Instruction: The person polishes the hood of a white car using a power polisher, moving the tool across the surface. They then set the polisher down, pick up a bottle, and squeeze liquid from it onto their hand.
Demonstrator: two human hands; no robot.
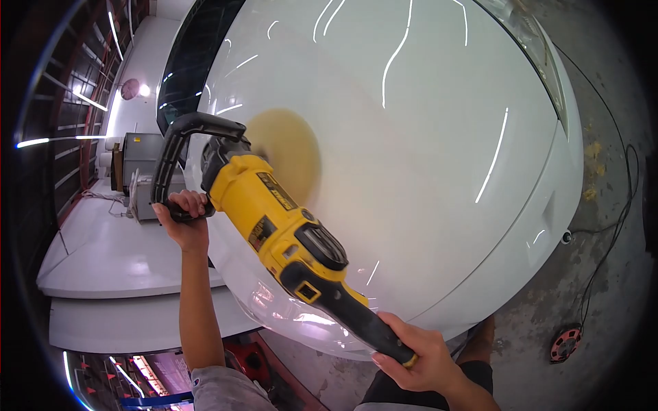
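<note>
A yellow and black polisher (267, 205) lies diagonally across the middle of the head view. My left hand (184, 218) is wrapped round the lower part of its black loop handle (168, 161). Lower right, my right hand (418, 353) grips the end of the long black rear handle. The round yellow pad (291, 154) is blurred and sits against the glossy white car panel (411, 185), partly hidden behind the tool's head. Streaks of light reflect in the panel.
A dark windshield (199, 55) borders the panel at upper left, a headlight (517, 34) at upper right. Another white vehicle surface (130, 253) and grey boxes (144, 164) are at left. A black cable (620, 219) and a red reel (565, 344) lie on the concrete floor at right.
</note>
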